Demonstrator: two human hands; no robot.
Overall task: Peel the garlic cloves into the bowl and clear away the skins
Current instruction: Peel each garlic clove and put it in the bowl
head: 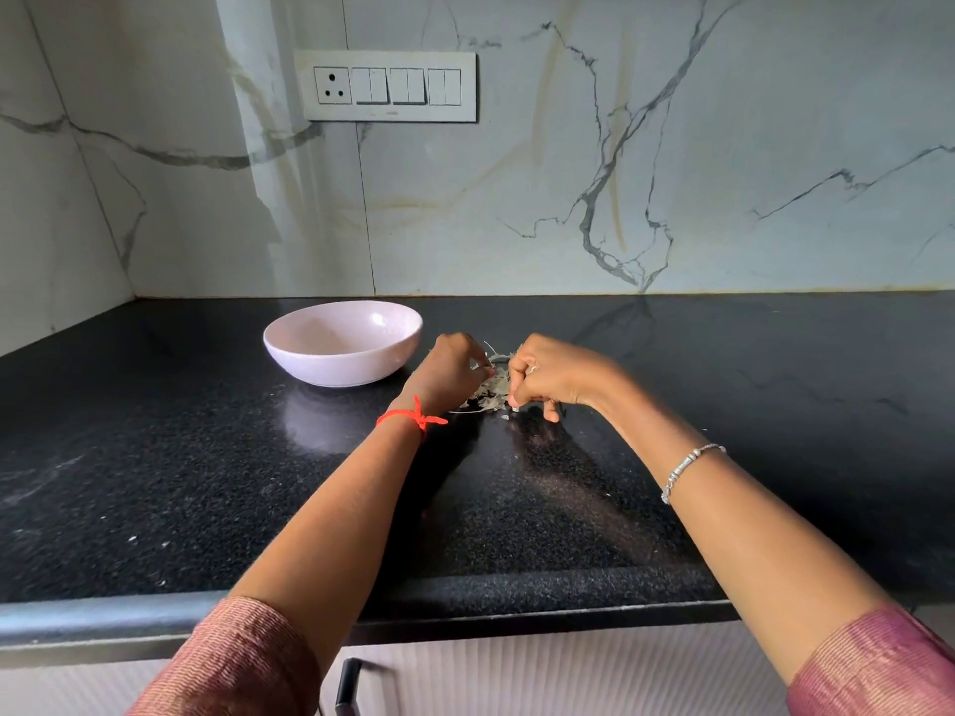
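A pale pink bowl (342, 342) stands on the black granite counter (155, 457), left of my hands. A small heap of papery garlic skins (491, 391) lies between my hands. My left hand (449, 373), with a red thread at the wrist, has its fingers curled into the left side of the heap and pinches skins. My right hand (548, 374) is curled over the right side, fingertips down on the counter among the skins. What lies inside the bowl is hidden by its rim. No whole clove shows.
A marble-patterned wall with a switch panel (390, 85) rises behind the counter, and a side wall closes the left corner. The counter's rounded front edge (465, 591) runs below my forearms, with a drawer handle (347, 684) beneath. A few skin flecks (504, 417) lie loose nearby.
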